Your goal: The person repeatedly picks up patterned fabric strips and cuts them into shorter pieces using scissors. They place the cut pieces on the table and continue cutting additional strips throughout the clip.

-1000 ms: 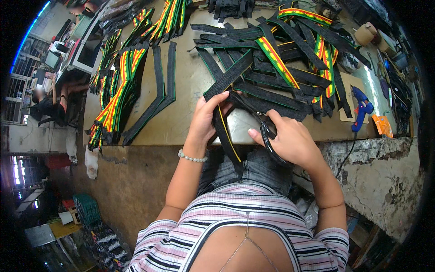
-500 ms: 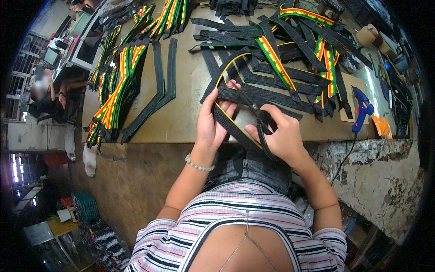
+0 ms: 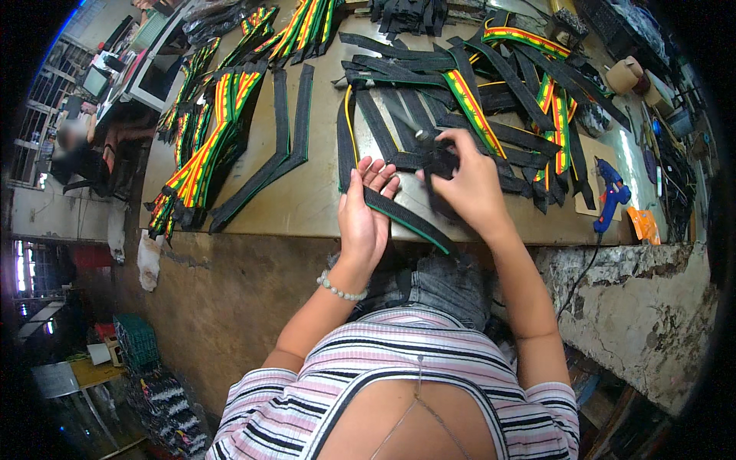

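A black webbing strap [image 3: 407, 217] with a green edge slopes down across the palm of my left hand [image 3: 366, 211], which turns palm up with its fingers partly curled on the strap. From that hand, a black length with a yellow edge [image 3: 349, 126] runs up onto the table. My right hand [image 3: 473, 184] grips black-handled scissors [image 3: 434, 157], smeared by motion, their blades pointing up and left over the straps. Whether the blades are apart cannot be made out. A heap of black straps [image 3: 491, 126], some with red, yellow and green bands, lies just beyond both hands.
Bundled striped straps [image 3: 222, 130] lie at the left of the table [image 3: 307, 207], beside two bent black straps [image 3: 284, 153]. A blue glue gun [image 3: 612, 196] and an orange packet [image 3: 644, 225] sit at the right edge. Another person [image 3: 77, 157] is at far left.
The strap over my left palm now shows a green edge where a yellow one showed. The scissors have drawn back from the left fingers, and the loop beyond them has dropped to the left.
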Available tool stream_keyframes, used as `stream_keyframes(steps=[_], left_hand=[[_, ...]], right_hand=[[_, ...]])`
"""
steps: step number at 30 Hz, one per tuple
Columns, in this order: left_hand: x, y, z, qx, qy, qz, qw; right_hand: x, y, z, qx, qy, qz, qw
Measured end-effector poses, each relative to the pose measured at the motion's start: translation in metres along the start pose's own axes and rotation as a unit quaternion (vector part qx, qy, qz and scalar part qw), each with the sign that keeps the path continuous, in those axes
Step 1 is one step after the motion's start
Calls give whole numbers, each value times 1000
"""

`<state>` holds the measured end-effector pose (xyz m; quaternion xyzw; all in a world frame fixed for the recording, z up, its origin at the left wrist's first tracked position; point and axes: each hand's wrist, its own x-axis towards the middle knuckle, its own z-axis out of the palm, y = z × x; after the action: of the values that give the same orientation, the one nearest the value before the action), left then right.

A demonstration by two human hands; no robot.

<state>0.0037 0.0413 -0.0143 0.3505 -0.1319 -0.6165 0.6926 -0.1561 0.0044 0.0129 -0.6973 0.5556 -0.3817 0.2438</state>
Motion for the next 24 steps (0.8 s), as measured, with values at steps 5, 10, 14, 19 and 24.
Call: stream_keyframes(steps=[5, 10, 14, 19, 24], left_hand=[[-10, 7, -11, -26, 23, 6, 999], [-9, 10, 2, -61, -23, -75, 995], [-5, 17, 22, -104, -149, -103, 978], [-18, 76, 43, -68, -252, 107, 959], [-1, 121, 43, -88, -151, 406, 897]], right_hand=[[3, -1, 10, -43, -13, 43, 998], [-10, -29, -8, 129, -27, 66, 989], [-33, -51, -2, 186, -92, 61, 976], [-47, -45, -16, 412, 43, 79, 907], [-49, -19, -46, 399, 111, 190, 890]])
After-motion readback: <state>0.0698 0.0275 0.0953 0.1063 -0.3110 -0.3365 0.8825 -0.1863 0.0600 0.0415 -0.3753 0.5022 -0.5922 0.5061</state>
